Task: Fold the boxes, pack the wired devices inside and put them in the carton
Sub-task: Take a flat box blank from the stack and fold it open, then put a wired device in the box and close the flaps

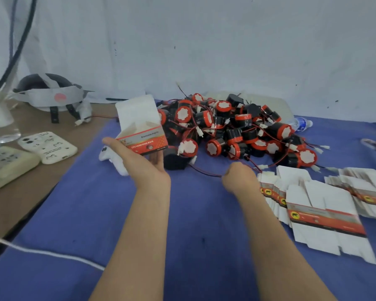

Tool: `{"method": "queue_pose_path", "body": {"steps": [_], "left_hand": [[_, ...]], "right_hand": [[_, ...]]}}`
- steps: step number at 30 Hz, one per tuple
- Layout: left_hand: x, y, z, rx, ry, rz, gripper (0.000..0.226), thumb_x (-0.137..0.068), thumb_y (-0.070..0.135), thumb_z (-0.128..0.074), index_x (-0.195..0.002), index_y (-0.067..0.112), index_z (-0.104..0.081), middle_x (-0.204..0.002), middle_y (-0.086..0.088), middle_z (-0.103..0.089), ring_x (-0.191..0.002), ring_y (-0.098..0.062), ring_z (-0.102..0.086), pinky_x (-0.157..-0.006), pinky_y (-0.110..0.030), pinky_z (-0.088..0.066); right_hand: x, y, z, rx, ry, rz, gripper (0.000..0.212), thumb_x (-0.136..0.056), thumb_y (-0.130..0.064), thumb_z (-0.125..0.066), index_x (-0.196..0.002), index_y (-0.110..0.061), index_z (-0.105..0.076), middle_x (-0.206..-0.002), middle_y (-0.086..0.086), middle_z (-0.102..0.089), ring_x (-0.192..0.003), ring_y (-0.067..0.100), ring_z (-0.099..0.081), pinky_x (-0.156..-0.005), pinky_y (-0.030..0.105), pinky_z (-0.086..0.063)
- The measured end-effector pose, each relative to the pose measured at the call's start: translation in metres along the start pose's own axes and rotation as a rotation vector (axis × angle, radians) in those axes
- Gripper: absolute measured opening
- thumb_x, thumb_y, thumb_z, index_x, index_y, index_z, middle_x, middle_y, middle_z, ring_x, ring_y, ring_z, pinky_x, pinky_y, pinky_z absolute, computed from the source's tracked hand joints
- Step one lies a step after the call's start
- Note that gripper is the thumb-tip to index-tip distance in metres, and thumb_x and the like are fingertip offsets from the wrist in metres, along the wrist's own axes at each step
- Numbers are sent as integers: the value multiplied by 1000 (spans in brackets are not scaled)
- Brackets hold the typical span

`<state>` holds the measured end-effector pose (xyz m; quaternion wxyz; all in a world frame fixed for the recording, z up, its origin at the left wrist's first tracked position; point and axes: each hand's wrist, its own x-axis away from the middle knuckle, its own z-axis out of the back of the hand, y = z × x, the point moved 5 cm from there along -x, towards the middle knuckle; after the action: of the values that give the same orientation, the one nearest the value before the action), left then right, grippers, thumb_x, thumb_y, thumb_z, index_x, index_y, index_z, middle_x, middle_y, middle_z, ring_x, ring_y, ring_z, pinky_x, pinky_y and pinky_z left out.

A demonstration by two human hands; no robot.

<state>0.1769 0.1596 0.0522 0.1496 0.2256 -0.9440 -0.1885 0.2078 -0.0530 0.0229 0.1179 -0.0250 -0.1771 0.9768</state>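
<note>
Cupping the open box (147,141) palm-up in the left hand (139,161), right hand (239,177) fist-curled, pinching a wire (206,173).

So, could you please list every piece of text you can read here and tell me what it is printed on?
"12V reversing horn": red band of the folded box in the left hand.
"Genuine Parts": grey band of the same box, slightly blurred.
Flat boxes: animal logo, print too blurred to read.
Water bottle label: too blurred to read.
</note>
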Motion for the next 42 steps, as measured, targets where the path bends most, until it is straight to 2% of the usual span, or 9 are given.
{"method": "queue_pose_path", "body": {"steps": [5,8,10,15,18,21,25,30,42], "left_hand": [[19,-49,5,-191,-77,88,54,-91,68,-35,-122,30,-56,-111,6,-68,-79,-8,-72,-66,-28,-58],[25,-65,14,-221,-63,59,43,-93,62,-40,-107,27,-62,-96,8,-72,-83,-13,-72,-61,-26,-57],[25,-68,20,-230,-51,39,41,-92,62,-42,-97,28,-63,-85,11,-73,-86,-15,-72,-61,-25,-56],[17,-71,29,-414,-58,57,46,-90,56,-53,-112,16,-60,-103,-1,-70,-91,-15,-70,-67,-29,-59],[12,-73,34,-670,-71,-28,39,-89,35,-65,-114,8,-53,-110,-8,-62,-99,-20,-64,-85,-36,-56],[16,-77,25,-914,-277,-215,31,-83,35,-71,-102,20,-53,-104,2,-56,-98,-15,-58,-77,-24,-51],[29,-97,19,-1209,-573,-296,62,-74,33,-80,-125,13,-50,-136,-3,-41,-116,-10,-47,-87,-9,-44],[35,-104,23,-1331,-640,-295,59,-82,35,-72,-134,23,-45,-125,11,-46,-113,-7,-50,-86,-17,-40],[31,-100,23,-1534,-687,-278,73,-79,6,-63,-144,23,-35,-133,-2,-50,-120,-23,-48,-98,-45,-46]], "right_hand": [[18,64,52,25,185,-247,27,-92,-17,-48,-114,-9,-61,-127,16,-49,-119,39,-42,-96,43,-37],[34,37,56,-238,285,72,25,-93,-20,-51,-111,-9,-64,-119,12,-59,-107,31,-53,-86,37,-43],[43,10,38,-325,106,240,39,-93,-40,-55,-123,-15,-59,-123,5,-61,-113,25,-55,-88,35,-44],[45,-17,-5,-54,-92,324,41,-87,-43,-63,-112,-15,-47,-107,9,-59,-95,30,-56,-66,36,-42],[40,-4,10,-319,150,240,35,-85,-28,-66,-106,-20,-40,-105,3,-59,-90,26,-57,-65,32,-40],[42,19,46,-821,518,173,49,-84,-21,-71,-122,-23,-41,-115,-7,-55,-107,15,-55,-83,24,-44],[48,23,63,-827,675,318,64,-85,-17,-71,-140,-21,-39,-127,-4,-43,-113,1,-40,-89,-3,-29],[44,33,21,-700,487,202,47,-83,-32,-72,-120,-17,-47,-115,-5,-32,-105,16,-45,-87,24,-43],[37,44,11,-481,518,79,45,-83,-46,-67,-113,-17,-52,-120,2,-37,-105,23,-44,-82,28,-38]]}}
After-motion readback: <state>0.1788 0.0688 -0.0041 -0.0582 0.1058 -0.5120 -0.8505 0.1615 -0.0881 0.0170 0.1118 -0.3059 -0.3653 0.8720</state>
